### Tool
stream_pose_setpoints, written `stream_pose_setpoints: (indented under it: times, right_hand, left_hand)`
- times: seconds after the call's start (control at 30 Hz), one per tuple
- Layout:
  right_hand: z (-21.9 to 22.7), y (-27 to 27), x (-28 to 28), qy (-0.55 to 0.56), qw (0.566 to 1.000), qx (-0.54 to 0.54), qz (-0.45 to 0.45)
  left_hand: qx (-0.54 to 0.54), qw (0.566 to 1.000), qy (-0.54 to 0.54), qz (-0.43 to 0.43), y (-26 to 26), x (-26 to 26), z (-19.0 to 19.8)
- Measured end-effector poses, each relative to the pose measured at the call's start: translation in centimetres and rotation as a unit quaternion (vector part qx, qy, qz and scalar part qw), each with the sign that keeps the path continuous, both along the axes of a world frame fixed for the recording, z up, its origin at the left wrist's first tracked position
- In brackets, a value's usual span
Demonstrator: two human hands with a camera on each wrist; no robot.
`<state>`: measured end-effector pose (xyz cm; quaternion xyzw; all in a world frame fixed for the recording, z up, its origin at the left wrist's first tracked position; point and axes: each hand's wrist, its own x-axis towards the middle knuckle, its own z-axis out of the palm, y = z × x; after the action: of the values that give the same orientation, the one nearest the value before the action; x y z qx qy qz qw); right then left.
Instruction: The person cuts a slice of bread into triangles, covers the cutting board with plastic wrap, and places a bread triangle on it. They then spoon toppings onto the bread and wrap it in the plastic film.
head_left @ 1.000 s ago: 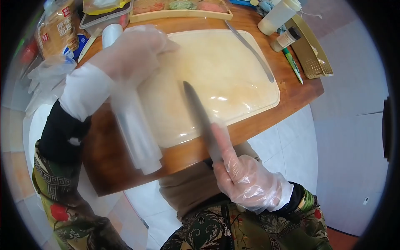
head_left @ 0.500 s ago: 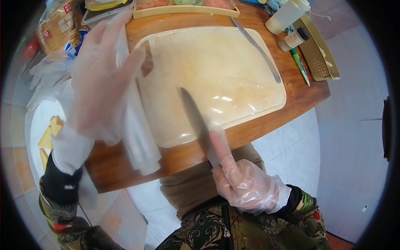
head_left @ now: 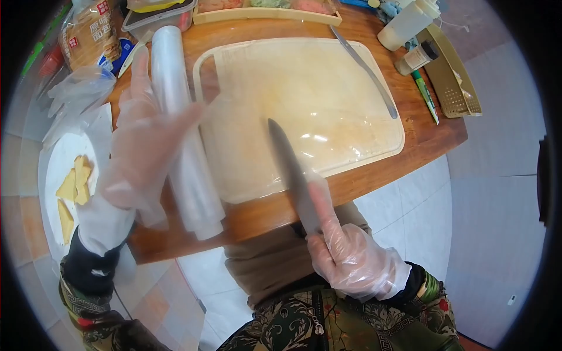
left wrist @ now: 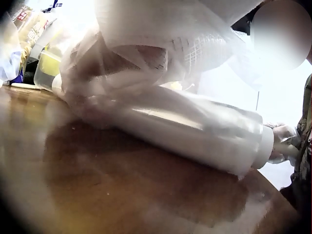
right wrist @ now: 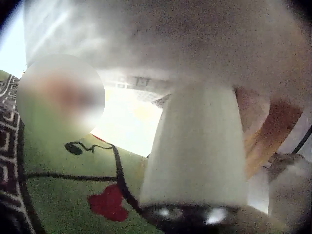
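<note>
The right hand grips a knife, its blade over the cutting board's near part. The left hand has its fingers extended, thumb across a film roll lying along the board's left side on the worktop. A slim metal utensil lies along the board's right; beyond crowd a bottle, jar and basket.

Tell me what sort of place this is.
Probably a kitchen or food-preparation area: there is a cream rectangular cutting board, a long grey metal knife in the plastic-gloved right hand, and a printed clear plastic bag of bread.
</note>
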<state>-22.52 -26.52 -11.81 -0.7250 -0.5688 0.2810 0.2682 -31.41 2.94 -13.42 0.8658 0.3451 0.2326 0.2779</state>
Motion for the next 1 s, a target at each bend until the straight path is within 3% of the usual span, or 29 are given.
stream_pose_setpoints:
  times: [0.07,0.13,0.17,0.37,0.47,0.53,0.67,0.77,0.83,0.97,1.0]
  right_hand:
    - [-0.4,0.0,-0.1,0.064,0.998,-0.013,-0.018]
    - [-1.6,-0.3,-0.4,-0.043,0.996,0.077,0.01]
    - [-1.7,-0.3,-0.5,-0.042,0.996,0.078,0.011]
    - [-1.4,0.1,-0.3,0.051,0.998,0.042,0.009]
    - [-1.1,0.2,-0.3,-0.033,0.999,0.02,0.021]
    - [-0.9,0.3,-0.1,-0.182,0.981,0.014,0.072]
    - [-0.6,0.2,0.0,-0.165,0.984,0.001,0.07]
    - [-0.9,0.1,0.2,-0.223,0.969,0.022,0.105]
    - [-0.4,0.4,0.1,-0.17,0.983,0.004,0.072]
    - [-0.5,0.3,0.1,-0.202,0.975,-0.002,0.097]
    - [-0.4,0.3,0.0,-0.159,0.985,-0.003,0.073]
  left_hand:
    - [-0.104,0.994,-0.002,-0.013,-0.3,0.1,0.8]
    - [-0.063,0.998,0.007,-0.002,-0.3,0.2,0.6]
    - [-0.023,1.0,0.015,0.008,-0.3,0.3,0.4]
    - [-0.039,0.998,-0.035,-0.032,0.6,0.2,-0.6]
    - [-0.03,0.999,-0.024,-0.023,0.6,0.2,-0.7]
    - [-0.013,0.999,-0.021,-0.034,1.2,0.2,-1.1]
    - [0.015,0.999,-0.016,-0.039,1.2,0.1,-1.1]
    - [0.039,0.998,0.015,-0.038,1.1,0.1,-0.7]
    - [0.016,0.999,0.017,-0.032,0.3,0.1,0.1]
    - [0.004,0.999,0.033,-0.024,0.1,0.1,0.3]
    - [0.004,0.999,0.033,-0.024,0.2,0.1,0.3]
